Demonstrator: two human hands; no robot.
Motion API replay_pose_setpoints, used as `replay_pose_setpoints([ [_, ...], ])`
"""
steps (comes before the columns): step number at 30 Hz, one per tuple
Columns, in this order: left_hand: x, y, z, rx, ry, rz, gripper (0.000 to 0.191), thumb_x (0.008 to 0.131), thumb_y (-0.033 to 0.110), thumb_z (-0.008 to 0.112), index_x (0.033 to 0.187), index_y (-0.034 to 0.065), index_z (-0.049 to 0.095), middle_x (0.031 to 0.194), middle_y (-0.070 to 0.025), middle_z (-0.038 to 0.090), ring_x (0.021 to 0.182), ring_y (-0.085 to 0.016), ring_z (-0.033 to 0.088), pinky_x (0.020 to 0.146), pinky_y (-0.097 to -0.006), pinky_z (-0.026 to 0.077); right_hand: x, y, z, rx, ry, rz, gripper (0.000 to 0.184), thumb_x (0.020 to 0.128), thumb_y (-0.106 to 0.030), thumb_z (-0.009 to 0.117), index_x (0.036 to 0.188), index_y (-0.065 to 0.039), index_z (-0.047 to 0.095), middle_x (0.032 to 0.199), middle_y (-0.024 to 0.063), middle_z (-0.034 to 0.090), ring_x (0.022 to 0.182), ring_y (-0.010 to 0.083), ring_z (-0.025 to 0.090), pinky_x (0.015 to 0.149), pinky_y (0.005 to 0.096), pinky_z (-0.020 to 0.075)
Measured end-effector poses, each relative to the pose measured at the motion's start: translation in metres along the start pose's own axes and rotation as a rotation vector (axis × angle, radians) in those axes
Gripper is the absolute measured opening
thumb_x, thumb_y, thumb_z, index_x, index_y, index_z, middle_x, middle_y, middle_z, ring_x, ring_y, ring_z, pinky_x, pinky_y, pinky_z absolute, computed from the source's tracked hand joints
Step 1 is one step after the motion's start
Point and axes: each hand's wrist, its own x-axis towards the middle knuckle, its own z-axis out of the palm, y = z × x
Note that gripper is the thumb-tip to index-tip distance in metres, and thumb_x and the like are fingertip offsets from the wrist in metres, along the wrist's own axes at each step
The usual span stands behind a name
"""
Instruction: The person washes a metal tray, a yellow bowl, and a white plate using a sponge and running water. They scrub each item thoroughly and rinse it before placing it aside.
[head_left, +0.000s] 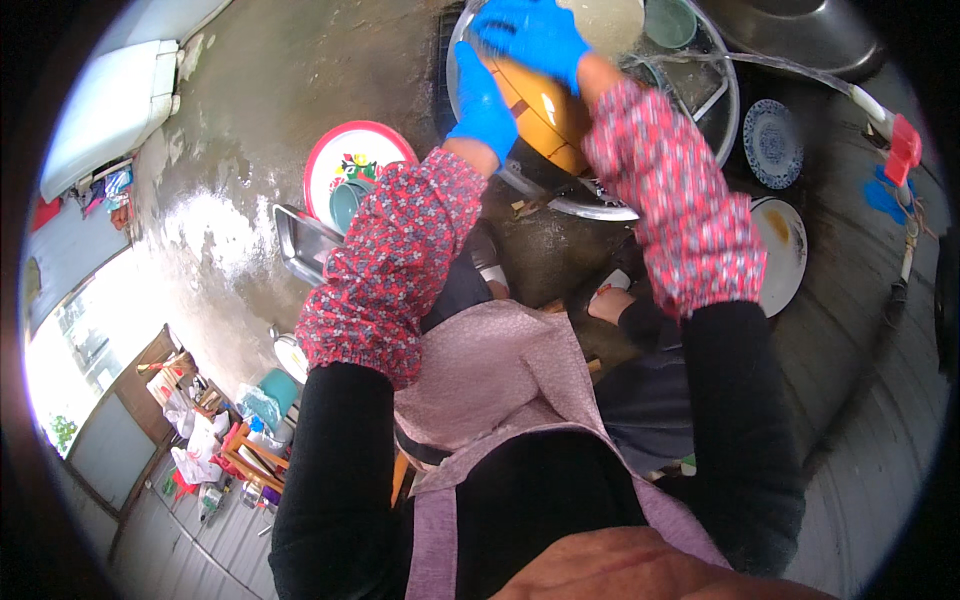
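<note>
Both hands wear blue gloves. At the top centre, my left hand (482, 101) grips the near-left rim of a yellow-orange vessel (547, 124), tilted over a large round metal basin (724, 124). My right hand (532, 37) lies across the vessel's upper side, slightly blurred; whether it holds a cloth is hidden. Beside it in the basin are a pale round dish or bowl (607, 22) and a green bowl (670, 22). Water runs from a white tap pipe (868, 103) at the right into the basin.
A red-rimmed enamel tray (322, 161) bears green cups (349, 202), with a rectangular metal tray (304, 240) beside it. At the right are a blue-patterned plate (773, 142), a white enamel basin (784, 262) and the red tap handle (902, 150). A big metal bowl (802, 34) stands beyond on wet floor.
</note>
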Motion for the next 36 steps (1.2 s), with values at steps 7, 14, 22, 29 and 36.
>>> replay_pose_setpoints([
  [7, 0.003, 0.0, -0.001, -0.013, -0.039, 0.003, 0.061, 0.091, 0.064, 0.027, 0.133, 0.0238, 0.043, 0.13, 0.0004, 0.051, 0.118, -0.021, 0.048, 0.095, -0.0479, 0.037, 0.02, 0.08, 0.059, 0.296, 0.235, 0.326, 0.034, 0.09, -0.035, 0.045, 0.106, -0.014, 0.066, 0.113, 0.0139, 0.06, 0.102, 0.0339, 0.057, 0.089, 0.0409, 0.0431],
  [14, 0.012, -0.001, -0.011, -0.093, -0.082, 0.021, 0.056, 0.092, 0.053, 0.04, 0.133, 0.0142, 0.044, 0.128, -0.0076, 0.052, 0.113, -0.024, 0.053, 0.093, -0.0406, 0.045, -0.146, 0.008, 0.031, 0.555, 0.232, 0.731, 0.034, 0.091, -0.032, 0.053, 0.115, -0.011, 0.063, 0.115, 0.0183, 0.06, 0.109, 0.0313, 0.057, 0.092, 0.0398, 0.0454],
  [22, 0.006, 0.005, -0.007, 0.127, 0.048, 0.036, 0.052, 0.084, 0.041, 0.064, 0.127, 0.014, 0.049, 0.114, -0.0049, 0.057, 0.099, -0.019, 0.056, 0.082, -0.0383, 0.047, -0.049, 0.029, 0.052, 0.435, 0.442, 0.307, 0.039, 0.093, -0.032, 0.044, 0.127, -0.015, 0.053, 0.126, 0.0176, 0.053, 0.116, 0.0373, 0.05, 0.099, 0.0422, 0.0392],
  [29, 0.003, 0.004, -0.002, 0.044, -0.035, 0.088, 0.049, 0.082, 0.036, 0.068, 0.124, 0.0144, 0.051, 0.114, -0.0047, 0.056, 0.101, -0.019, 0.055, 0.082, -0.0404, 0.047, -0.096, 0.138, 0.102, 0.219, -0.117, 0.958, 0.05, 0.093, -0.042, 0.028, 0.134, -0.019, 0.044, 0.135, 0.0181, 0.043, 0.122, 0.0389, 0.044, 0.104, 0.0461, 0.0322],
  [36, 0.008, 0.0, 0.012, 0.022, -0.058, 0.218, 0.04, 0.082, 0.031, 0.069, 0.115, 0.0114, 0.057, 0.1, -0.0021, 0.058, 0.087, -0.015, 0.054, 0.069, -0.0359, 0.049, -0.024, 0.168, 0.107, 0.424, 0.046, 0.744, 0.047, 0.095, -0.044, 0.037, 0.123, -0.011, 0.054, 0.122, 0.0163, 0.057, 0.113, 0.0309, 0.054, 0.097, 0.0398, 0.0387],
])
